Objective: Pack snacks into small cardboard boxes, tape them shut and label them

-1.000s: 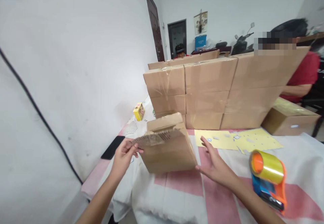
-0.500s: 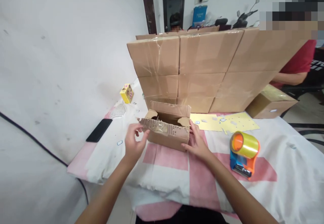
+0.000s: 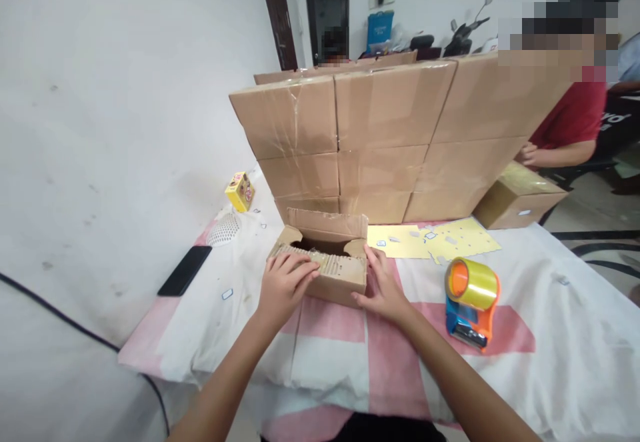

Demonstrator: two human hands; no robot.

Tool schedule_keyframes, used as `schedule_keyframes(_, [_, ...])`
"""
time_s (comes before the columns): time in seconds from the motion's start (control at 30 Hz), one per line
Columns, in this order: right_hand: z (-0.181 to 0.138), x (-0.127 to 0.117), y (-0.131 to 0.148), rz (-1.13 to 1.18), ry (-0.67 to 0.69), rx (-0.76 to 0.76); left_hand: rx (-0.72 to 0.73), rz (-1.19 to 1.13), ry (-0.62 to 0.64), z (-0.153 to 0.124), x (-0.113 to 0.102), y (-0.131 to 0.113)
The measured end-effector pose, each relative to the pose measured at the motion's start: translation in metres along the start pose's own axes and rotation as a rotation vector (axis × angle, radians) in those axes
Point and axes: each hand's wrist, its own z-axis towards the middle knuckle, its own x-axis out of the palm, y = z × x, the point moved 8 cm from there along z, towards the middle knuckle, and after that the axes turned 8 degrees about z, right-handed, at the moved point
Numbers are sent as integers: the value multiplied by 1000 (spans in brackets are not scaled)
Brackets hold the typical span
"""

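Stacked cartons point(image 3: 383, 139) wall in the open cardboard box point(image 3: 337, 291) from behind; a tape dispenser point(image 3: 470, 310) sits rightward. Left hand point(image 3: 284, 287) overlies the box's front flap point(image 3: 340, 266), grip unclear; right hand point(image 3: 386, 292), spread wide, touches its right end.

Cloth-covered table point(image 3: 575, 369) carries open box point(image 3: 345, 281), phone point(image 3: 185, 271), tape dispenser point(image 3: 473, 297).

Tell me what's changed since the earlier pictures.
The box, tilted up at first, now stands on the cloth. The left hand, which pinched the near flap, now lies over it, tipping it inward. The right hand has moved against the box's right side. The tape dispenser and phone stayed put.
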Motion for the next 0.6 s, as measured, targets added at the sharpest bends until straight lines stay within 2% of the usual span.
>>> schedule_keyframes(0.23, [-6,3,-3,30,36,14,-79,-157,46,2,4,5])
schedule_keyframes(0.33, [-7,4,-4,43,41,26,-131,-243,20,6,4,10])
schedule_keyframes(0.5, [-8,2,-2,78,22,41,-471,-345,-87,9,-4,37])
schedule_keyframes(0.6, [-9,-1,-4,93,-6,76,-590,-332,-136,11,-12,44])
